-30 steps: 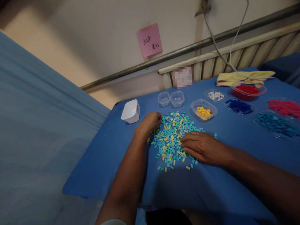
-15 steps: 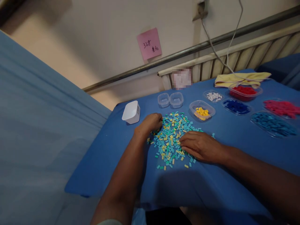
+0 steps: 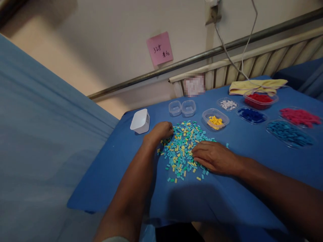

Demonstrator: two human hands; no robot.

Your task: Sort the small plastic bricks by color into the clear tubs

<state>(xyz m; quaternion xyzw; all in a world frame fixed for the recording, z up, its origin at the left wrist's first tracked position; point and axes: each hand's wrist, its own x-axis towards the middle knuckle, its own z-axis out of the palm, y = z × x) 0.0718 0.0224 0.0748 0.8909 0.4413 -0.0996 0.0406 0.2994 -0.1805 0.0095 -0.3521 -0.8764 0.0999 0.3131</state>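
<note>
A spread of small building bricks [image 3: 180,156], in turquoise, green, pale yellow and a few orange-yellow, lies loose on the blue-covered table [image 3: 108,171]. My left hand [image 3: 161,131] rests at the pile's upper left edge, fingers curled down among the bricks; whatever is between the fingertips is hidden. Over the right side of the pile is my right hand [image 3: 213,156], palm down, with fingers together and bent onto the bricks. Its thumb and anything under it cannot be seen.
Behind the pile stand a white tub [image 3: 140,121] and two joined clear cups [image 3: 188,107]. A clear tub of yellow bricks [image 3: 215,122] sits to the right, then containers of white, dark blue, red [image 3: 259,99], pink and teal pieces. A yellow cloth [image 3: 252,86] lies near the radiator.
The whole view has shifted slightly. Both hands stay at nearly the same spots on the pile, with only small finger movement.
</note>
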